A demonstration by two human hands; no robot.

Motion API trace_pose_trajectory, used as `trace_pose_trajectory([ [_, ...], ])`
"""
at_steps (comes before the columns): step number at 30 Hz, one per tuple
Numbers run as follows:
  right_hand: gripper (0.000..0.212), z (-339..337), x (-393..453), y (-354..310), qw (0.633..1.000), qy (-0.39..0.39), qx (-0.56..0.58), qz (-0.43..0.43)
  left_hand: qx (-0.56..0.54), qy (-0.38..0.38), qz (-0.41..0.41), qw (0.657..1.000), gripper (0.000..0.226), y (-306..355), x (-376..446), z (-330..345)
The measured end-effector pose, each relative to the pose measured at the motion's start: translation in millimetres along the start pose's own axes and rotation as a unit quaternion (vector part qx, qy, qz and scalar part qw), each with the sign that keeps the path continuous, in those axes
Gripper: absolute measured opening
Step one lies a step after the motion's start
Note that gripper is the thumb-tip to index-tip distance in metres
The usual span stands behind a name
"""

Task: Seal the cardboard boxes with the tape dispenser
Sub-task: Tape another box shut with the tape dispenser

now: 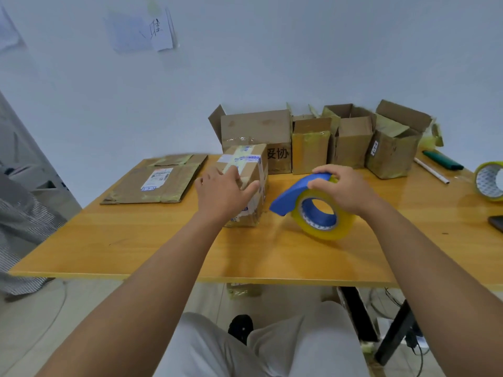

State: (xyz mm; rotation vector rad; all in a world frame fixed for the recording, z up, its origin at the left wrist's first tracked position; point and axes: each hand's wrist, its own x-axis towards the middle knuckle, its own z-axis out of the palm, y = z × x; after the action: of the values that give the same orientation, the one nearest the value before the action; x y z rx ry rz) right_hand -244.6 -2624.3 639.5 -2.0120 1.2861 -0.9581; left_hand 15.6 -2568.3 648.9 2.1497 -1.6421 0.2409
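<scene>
A small closed cardboard box (251, 164) with tape and labels on top stands at the table's middle. My left hand (221, 193) rests against its near top edge, fingers straight, thumb along the box's front. To the right, my right hand (341, 187) grips the blue tape dispenser (298, 190) from above; its yellowish tape roll (324, 227) touches the tabletop. Several open cardboard boxes (257, 131) stand in a row along the wall behind.
A flattened cardboard box (155, 182) lies at the table's back left. At the right lie a white pen (431, 170), a green marker (442, 160), a second tape roll (490, 180) and a dark phone (496, 223). The wooden table (163, 248) ends just before my knees.
</scene>
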Motion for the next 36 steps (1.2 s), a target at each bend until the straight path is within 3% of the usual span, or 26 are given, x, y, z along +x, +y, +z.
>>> trace_pose_trajectory([
  [8, 0.047, 24, -14, 9, 0.980, 0.163, 0.108, 0.026, 0.013, 0.041, 0.012, 0.999, 0.036, 3, -3, 10],
  [15, 0.060, 77, -28, -3, 0.959, 0.246, 0.132, 0.055, 0.013, 0.057, 0.034, 0.998, 0.047, -3, -9, 16],
  [20, 0.064, 85, -31, -2, 0.961, 0.261, 0.088, 0.041, -0.007, 0.083, -0.011, 0.996, 0.042, 7, -7, 15],
  [32, 0.068, 88, -33, -3, 0.960, 0.269, 0.071, 0.038, 0.042, 0.078, 0.060, 0.994, 0.053, -9, -14, 21],
  [36, 0.061, 89, -32, -2, 0.959, 0.273, 0.068, 0.039, 0.062, 0.115, 0.069, 0.989, 0.052, -12, -20, 23],
])
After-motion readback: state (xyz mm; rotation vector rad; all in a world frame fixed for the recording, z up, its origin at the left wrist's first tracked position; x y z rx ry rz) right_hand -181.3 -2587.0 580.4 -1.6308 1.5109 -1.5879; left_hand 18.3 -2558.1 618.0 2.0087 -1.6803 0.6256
